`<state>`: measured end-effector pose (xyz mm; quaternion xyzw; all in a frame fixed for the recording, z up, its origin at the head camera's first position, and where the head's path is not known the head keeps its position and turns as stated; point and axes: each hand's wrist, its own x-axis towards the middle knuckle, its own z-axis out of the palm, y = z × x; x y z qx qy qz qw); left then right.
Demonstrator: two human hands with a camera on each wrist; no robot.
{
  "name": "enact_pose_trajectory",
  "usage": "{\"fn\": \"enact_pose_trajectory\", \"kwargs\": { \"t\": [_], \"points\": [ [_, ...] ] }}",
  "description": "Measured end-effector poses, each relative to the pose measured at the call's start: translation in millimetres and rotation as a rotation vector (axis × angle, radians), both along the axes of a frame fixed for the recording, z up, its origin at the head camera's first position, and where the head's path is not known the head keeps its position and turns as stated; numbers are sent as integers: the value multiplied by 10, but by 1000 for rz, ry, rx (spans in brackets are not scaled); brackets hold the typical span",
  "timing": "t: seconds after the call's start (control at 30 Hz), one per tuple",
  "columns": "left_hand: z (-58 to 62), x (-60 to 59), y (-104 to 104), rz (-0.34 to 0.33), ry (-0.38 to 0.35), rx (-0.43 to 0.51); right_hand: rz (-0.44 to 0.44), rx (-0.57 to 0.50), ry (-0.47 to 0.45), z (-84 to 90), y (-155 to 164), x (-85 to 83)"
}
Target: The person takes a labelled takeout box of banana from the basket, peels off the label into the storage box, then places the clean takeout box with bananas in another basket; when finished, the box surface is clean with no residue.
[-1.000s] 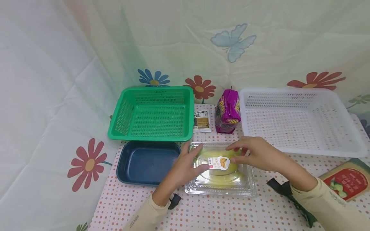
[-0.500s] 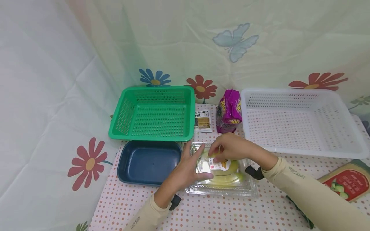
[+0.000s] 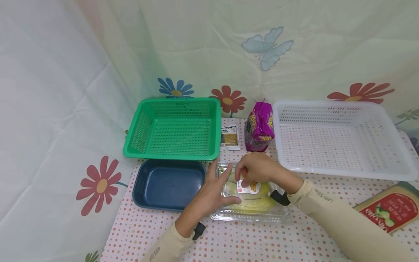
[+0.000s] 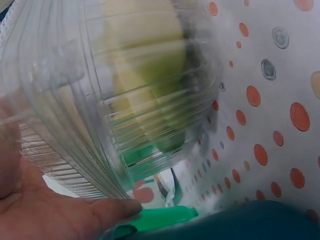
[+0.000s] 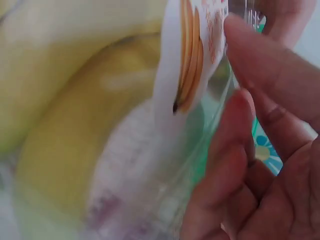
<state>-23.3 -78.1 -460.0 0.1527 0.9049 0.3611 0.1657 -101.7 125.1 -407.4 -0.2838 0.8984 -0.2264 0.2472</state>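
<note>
A clear plastic clamshell box [image 3: 242, 215] holding bananas [image 4: 145, 65] lies on the table. On its lid is a white label [image 5: 200, 45] with a banana picture. My left hand [image 3: 209, 194], fingers spread, rests over the box's left side; in the left wrist view its thumb or finger lies along the ribbed edge. My right hand [image 3: 256, 169] is bent over the lid, with thumb and forefinger at the label's left edge, pinching there. The right wrist view has one fingertip [image 5: 237, 27] against the label and other fingers curled below.
A green basket [image 3: 214, 145] stands at back left, with a dark blue tray [image 3: 137, 189] in front. A small packet [image 3: 230, 138] and purple bag [image 3: 259, 127] lie behind the box. A white basket [image 3: 343, 174] and a brown-red package [image 3: 389, 207] are at right.
My right hand has moved left from the box's right side to the label, then stayed there with a small wrist shift. The left hand has barely moved. The box stays in place.
</note>
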Motion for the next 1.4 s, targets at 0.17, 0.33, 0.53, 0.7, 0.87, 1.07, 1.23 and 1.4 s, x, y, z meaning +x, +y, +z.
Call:
{"fn": "enact_pose_trajectory", "kwargs": {
  "t": [0.17, 0.33, 0.53, 0.7, 0.87, 1.07, 1.23, 1.4],
  "points": [
    [-3, 4, -1, 3, -3, 5, -67, 75, -14, -36, -64, 5],
    [-4, 12, 1, -4, 21, 4, -86, 118, 22, -40, -98, 15],
    [-9, 19, 5, -13, 63, -10, -79, 115, 23, -45, -95, 25],
    [-11, 18, 12, -13, 65, -13, -50, 83, -3, -29, -48, 18],
    [-11, 18, 11, -14, 68, -12, -12, 36, -62, 12, -14, -6],
    [-7, 18, 16, -13, 62, -15, -22, 37, -88, 41, -37, -15],
    [-6, 13, 18, -5, 52, -16, -30, 114, -52, 28, -81, -8],
    [-4, 14, 15, -5, 53, -16, -37, 117, -77, 14, -80, -11]
  ]
}}
